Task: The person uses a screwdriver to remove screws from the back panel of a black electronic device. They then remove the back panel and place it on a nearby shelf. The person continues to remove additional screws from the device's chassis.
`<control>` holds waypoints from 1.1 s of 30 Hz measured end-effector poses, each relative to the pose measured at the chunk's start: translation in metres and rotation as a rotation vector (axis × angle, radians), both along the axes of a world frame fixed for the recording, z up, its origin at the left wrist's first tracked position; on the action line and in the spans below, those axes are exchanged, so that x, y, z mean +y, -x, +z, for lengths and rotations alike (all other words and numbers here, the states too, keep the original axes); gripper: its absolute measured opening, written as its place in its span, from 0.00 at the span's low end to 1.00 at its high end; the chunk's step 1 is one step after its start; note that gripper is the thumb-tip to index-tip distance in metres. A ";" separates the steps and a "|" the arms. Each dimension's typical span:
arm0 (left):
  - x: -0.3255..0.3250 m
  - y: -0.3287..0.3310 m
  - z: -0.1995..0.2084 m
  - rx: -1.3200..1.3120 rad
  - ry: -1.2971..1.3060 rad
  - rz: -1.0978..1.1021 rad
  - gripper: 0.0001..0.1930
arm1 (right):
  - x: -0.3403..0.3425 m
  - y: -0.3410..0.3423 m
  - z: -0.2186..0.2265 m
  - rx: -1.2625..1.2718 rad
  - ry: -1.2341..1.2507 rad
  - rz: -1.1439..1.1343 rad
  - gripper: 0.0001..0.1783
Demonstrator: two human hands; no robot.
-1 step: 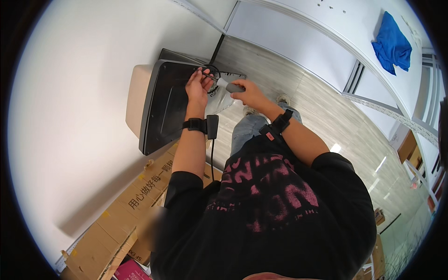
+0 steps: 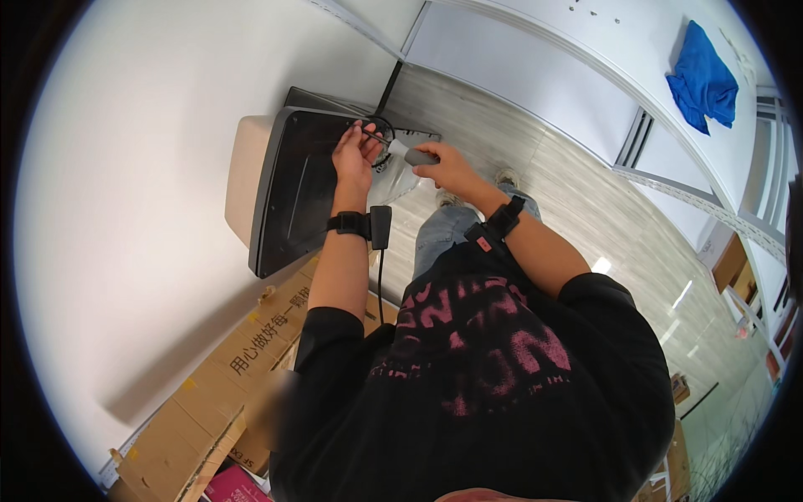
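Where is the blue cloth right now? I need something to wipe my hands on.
In the head view the blue cloth lies at the upper right, on the white shelf along the wall, well away from both hands at the dark panel.

Count: 2 hands up front, left hand and right hand, each with 1 black wristband. 1 grey-handled tool in the right hand. 1 black panel under the left hand. 1 blue cloth far right of the hands. Several cardboard boxes below the left hand; exact count unclear.
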State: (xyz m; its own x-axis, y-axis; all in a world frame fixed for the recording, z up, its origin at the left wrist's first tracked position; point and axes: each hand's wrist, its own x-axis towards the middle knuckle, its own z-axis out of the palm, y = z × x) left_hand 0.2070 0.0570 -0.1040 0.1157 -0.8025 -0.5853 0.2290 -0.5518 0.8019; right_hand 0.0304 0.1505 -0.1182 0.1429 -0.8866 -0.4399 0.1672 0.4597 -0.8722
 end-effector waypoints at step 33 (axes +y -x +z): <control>0.002 -0.001 -0.003 0.011 0.006 0.057 0.08 | -0.003 0.006 -0.004 -0.372 -0.204 -0.053 0.15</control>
State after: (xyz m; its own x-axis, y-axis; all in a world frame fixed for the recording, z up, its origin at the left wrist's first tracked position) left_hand 0.2077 0.0590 -0.1069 0.1552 -0.7985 -0.5817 0.2686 -0.5325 0.8027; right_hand 0.0242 0.1470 -0.1223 0.2814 -0.7969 -0.5346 0.4812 0.5991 -0.6399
